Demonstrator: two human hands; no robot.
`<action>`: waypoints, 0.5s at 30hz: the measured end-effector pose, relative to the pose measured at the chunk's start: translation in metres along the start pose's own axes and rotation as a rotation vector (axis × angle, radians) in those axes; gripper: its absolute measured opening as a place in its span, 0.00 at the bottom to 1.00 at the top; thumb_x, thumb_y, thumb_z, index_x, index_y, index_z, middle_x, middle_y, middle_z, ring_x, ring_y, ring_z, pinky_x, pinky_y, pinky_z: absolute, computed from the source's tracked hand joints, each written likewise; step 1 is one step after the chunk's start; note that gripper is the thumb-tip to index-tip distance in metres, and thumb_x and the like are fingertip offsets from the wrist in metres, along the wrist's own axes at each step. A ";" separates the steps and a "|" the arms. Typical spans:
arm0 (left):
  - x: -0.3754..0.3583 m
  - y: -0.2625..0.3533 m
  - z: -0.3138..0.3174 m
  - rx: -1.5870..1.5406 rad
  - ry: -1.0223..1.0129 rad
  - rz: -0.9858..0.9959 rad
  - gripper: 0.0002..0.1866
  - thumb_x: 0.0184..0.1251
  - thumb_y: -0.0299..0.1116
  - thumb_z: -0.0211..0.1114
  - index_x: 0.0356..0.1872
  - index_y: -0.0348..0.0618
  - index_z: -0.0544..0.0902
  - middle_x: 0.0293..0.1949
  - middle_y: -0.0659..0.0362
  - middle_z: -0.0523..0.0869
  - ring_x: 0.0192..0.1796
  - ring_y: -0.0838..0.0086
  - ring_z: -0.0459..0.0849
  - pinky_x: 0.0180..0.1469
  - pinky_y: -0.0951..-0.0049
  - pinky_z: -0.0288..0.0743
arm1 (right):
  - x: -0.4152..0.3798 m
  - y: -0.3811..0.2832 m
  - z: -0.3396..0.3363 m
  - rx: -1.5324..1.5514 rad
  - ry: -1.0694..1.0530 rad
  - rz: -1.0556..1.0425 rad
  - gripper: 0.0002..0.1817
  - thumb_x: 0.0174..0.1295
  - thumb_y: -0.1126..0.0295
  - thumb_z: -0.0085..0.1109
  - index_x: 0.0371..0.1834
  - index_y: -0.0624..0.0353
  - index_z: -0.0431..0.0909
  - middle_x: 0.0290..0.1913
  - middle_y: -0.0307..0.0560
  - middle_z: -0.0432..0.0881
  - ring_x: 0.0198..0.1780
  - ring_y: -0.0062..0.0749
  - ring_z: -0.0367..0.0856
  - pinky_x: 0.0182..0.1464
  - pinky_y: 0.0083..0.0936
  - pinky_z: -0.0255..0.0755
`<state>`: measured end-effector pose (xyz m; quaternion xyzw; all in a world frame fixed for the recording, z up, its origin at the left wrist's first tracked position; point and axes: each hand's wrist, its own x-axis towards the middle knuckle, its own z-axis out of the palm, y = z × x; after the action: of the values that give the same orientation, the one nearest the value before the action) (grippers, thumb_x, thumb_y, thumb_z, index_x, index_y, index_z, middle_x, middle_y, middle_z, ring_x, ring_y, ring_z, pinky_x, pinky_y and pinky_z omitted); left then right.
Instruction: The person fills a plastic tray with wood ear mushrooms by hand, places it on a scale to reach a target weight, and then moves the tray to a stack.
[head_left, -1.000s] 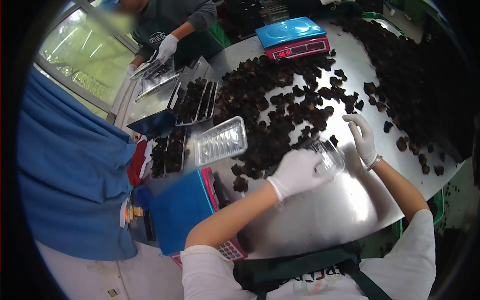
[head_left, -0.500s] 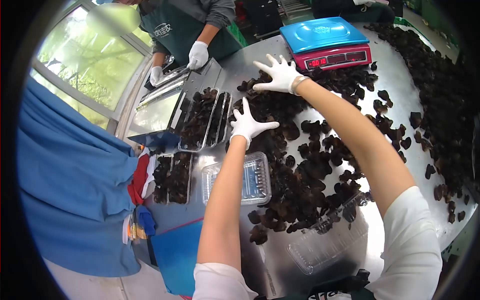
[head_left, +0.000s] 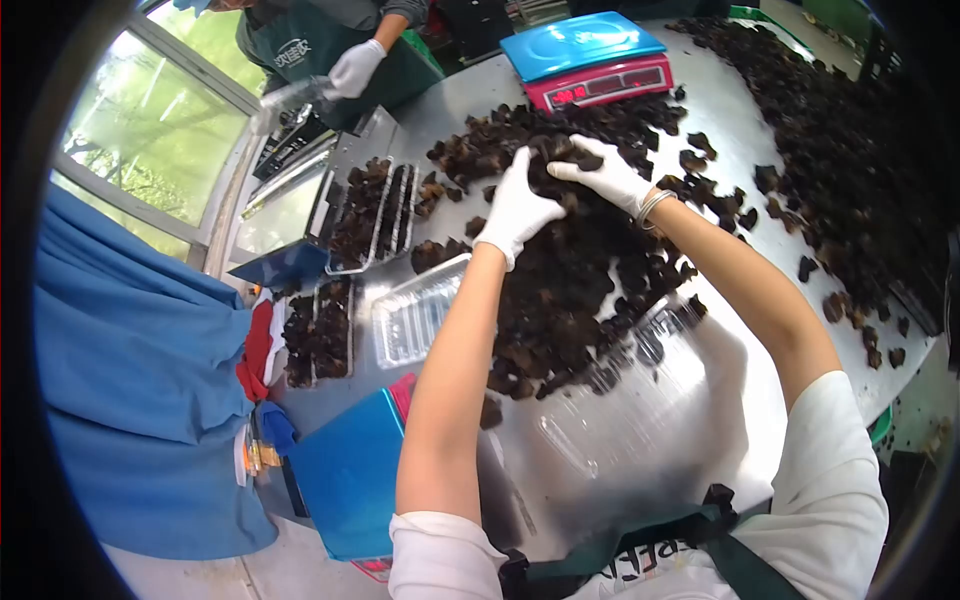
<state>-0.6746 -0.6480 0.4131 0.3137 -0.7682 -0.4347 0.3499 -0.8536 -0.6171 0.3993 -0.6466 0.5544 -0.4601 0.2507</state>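
Both my gloved hands reach over a heap of dark wood ear mushrooms (head_left: 560, 310) on the metal table. My left hand (head_left: 522, 208) lies at the heap's left side, thumb and fingers apart. From the right, my right hand (head_left: 608, 180) touches the mushrooms with curved, spread fingers. Mushrooms lie between the two hands, and neither plainly grips one. An unfilled clear plastic tray (head_left: 405, 318) sits left of my left forearm. Another clear plastic piece (head_left: 580, 435) lies in front of the heap.
A blue-topped scale (head_left: 590, 50) stands behind the heap. Filled trays (head_left: 370, 215) are beside a metal machine (head_left: 290, 215) at left. A co-worker's gloved hand (head_left: 357, 68) is behind it. More mushrooms (head_left: 830, 180) cover the right side. A blue-and-pink object (head_left: 345, 475) stands near front left.
My hands have come closer together, down onto the mushrooms, fingers less spread. The view has shifted. The co-worker's hand has lifted from the machine with a clear item.
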 end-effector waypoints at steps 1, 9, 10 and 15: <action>-0.007 0.022 0.005 -0.014 -0.007 -0.008 0.39 0.36 0.21 0.70 0.59 0.39 0.70 0.52 0.51 0.80 0.57 0.65 0.78 0.59 0.69 0.72 | -0.014 -0.012 -0.005 0.017 0.121 -0.022 0.25 0.55 0.52 0.68 0.46 0.62 0.79 0.44 0.55 0.83 0.47 0.42 0.81 0.52 0.32 0.71; -0.112 0.105 0.053 0.032 0.030 -0.065 0.41 0.42 0.22 0.73 0.64 0.41 0.66 0.50 0.56 0.80 0.51 0.75 0.79 0.54 0.73 0.74 | -0.143 -0.108 -0.056 0.336 -0.066 0.113 0.21 0.60 0.59 0.67 0.47 0.65 0.78 0.39 0.45 0.82 0.42 0.22 0.77 0.46 0.23 0.71; -0.129 0.106 0.059 0.070 0.030 -0.096 0.41 0.43 0.22 0.73 0.64 0.41 0.66 0.50 0.56 0.80 0.50 0.75 0.79 0.53 0.74 0.75 | -0.158 -0.106 -0.052 0.449 -0.119 0.145 0.21 0.60 0.58 0.67 0.48 0.64 0.77 0.43 0.49 0.80 0.46 0.29 0.76 0.50 0.26 0.70; -0.201 0.109 0.084 0.291 0.085 -0.147 0.41 0.43 0.25 0.71 0.65 0.43 0.65 0.53 0.52 0.78 0.52 0.67 0.80 0.54 0.69 0.76 | -0.223 -0.077 -0.029 0.039 -0.081 0.052 0.34 0.55 0.53 0.70 0.61 0.59 0.72 0.67 0.67 0.62 0.70 0.54 0.61 0.69 0.38 0.58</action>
<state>-0.6500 -0.4053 0.4248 0.4346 -0.7825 -0.3299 0.3001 -0.8326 -0.3803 0.4061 -0.6448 0.5514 -0.4378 0.2974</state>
